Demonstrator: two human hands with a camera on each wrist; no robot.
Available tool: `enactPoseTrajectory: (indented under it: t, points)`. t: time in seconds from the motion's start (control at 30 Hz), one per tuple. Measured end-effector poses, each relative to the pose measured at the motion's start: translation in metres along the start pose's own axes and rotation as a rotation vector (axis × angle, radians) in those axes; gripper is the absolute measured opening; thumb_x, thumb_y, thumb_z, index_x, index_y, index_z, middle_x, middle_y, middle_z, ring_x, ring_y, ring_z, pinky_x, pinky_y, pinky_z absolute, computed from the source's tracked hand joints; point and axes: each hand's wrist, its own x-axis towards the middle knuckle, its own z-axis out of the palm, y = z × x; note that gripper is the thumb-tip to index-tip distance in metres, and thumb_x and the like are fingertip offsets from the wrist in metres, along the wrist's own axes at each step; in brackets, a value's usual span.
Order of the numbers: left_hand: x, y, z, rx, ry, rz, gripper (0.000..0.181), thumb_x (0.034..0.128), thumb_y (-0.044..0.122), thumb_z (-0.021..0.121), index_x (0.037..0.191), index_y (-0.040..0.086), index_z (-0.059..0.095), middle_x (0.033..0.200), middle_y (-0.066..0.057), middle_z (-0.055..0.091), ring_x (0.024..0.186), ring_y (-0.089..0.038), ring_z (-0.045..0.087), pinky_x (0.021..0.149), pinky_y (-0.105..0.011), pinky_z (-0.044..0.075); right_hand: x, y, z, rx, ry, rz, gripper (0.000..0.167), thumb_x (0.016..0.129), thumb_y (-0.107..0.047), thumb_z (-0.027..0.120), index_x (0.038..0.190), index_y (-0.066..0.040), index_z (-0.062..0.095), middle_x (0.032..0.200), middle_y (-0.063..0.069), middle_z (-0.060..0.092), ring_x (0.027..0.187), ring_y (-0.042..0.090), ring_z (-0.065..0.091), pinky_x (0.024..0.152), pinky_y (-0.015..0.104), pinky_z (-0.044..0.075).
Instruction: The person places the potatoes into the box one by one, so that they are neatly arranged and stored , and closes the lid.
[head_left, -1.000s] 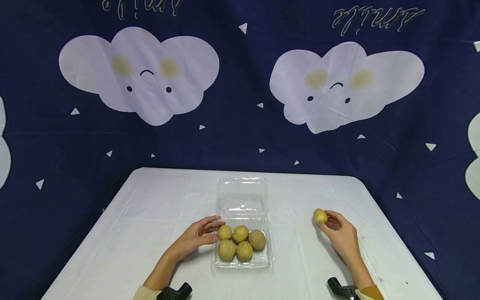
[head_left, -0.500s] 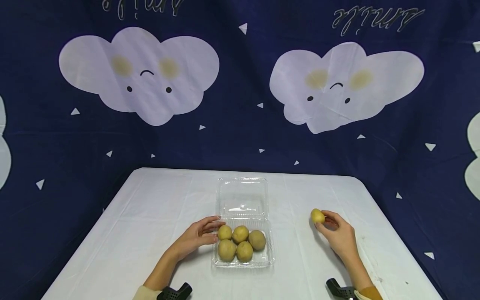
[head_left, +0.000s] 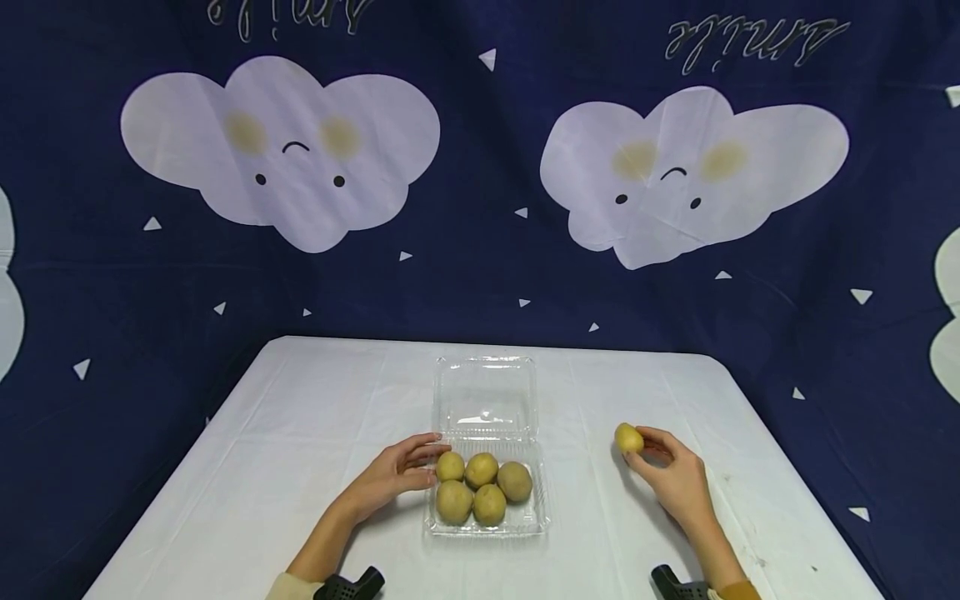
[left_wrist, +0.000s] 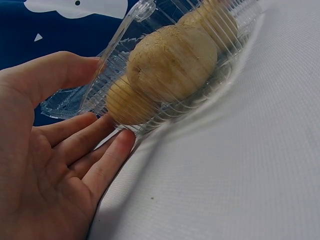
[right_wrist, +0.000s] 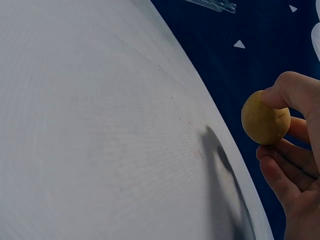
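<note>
A clear plastic clamshell box (head_left: 487, 527) stands on the table with its lid laid back. Several potatoes (head_left: 489, 503) sit inside its base. My left hand (head_left: 390, 473) is at the box's left side. In the left wrist view, its slightly bent fingers (left_wrist: 107, 162) touch or nearly touch the ribbed wall, and the thumb is by the rim. To the right of the box, my right hand (head_left: 678, 479) pinches a small yellow potato (head_left: 628, 438) between thumb and fingers. That potato (right_wrist: 264, 119) is held off the table, its shadow lying below it.
The white-covered table (head_left: 300, 400) ends at a dark blue cloth backdrop (head_left: 480, 283) printed with clouds. The raised lid (head_left: 486, 396) stands behind the box base. A black wrist mount (head_left: 352, 585) is worn on the left wrist, another (head_left: 678, 585) on the right.
My right hand has moved a little left with the potato, toward the box. The left hand and the box have stayed in place.
</note>
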Motion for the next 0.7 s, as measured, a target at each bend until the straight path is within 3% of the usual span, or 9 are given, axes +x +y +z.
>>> enactPoseTrajectory:
  t: [0.37, 0.7]
  points:
    - [0.001, -0.002, 0.0, -0.011, -0.003, 0.01, 0.061, 0.0905, 0.015, 0.06, 0.145, 0.012, 0.033, 0.144, -0.007, 0.047, 0.135, -0.031, 0.041, 0.096, -0.021, 0.043, 0.0, -0.009, 0.005, 0.016, -0.041, -0.07, 0.045, 0.074, -0.041, 0.078, 0.115, -0.027, 0.064, 0.111, -0.006, 0.068, 0.093, -0.003, 0.064, 0.082, 0.015, 0.049]
    - [0.0, -0.003, -0.001, -0.019, -0.009, 0.0, 0.06, 0.0907, 0.016, 0.06, 0.144, 0.013, 0.034, 0.144, -0.006, 0.047, 0.136, -0.03, 0.04, 0.096, -0.023, 0.044, -0.01, -0.031, 0.011, 0.012, -0.099, -0.111, 0.044, 0.075, -0.041, 0.078, 0.115, -0.03, 0.063, 0.112, -0.011, 0.067, 0.097, 0.006, 0.066, 0.087, 0.027, 0.051]
